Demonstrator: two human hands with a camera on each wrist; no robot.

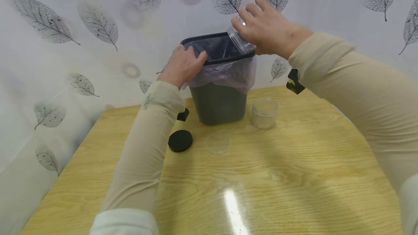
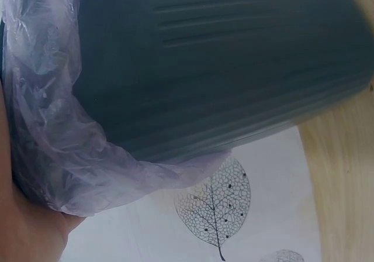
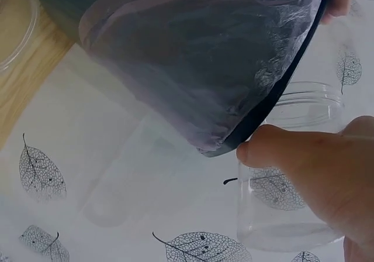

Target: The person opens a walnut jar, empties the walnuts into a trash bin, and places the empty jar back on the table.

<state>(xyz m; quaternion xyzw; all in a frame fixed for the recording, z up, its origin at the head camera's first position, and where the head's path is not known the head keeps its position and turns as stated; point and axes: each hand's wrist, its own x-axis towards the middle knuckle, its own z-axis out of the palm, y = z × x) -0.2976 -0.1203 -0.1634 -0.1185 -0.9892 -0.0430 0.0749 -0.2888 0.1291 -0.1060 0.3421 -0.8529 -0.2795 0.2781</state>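
Observation:
A dark grey trash bin (image 1: 218, 106), lined with a pale purple plastic bag (image 1: 236, 73), stands on the table. My left hand (image 1: 186, 64) grips its black rim at the left corner, with the thumb on the near side. My right hand (image 1: 267, 30) holds a clear jar (image 1: 240, 42) tilted over the right end of the rim, its threaded mouth pointing down into the bin. The right wrist view shows the jar's clear body (image 3: 274, 215) under my fingers, with nothing visible inside. The bin's bottom is hidden.
A second clear round container (image 1: 264, 113) stands right of the bin on the wooden table (image 1: 277, 184). In front of the bin lie a black round lid (image 1: 180, 141) and a clear disc (image 1: 218, 143). Leaf-patterned cloth (image 1: 98, 61) hangs behind.

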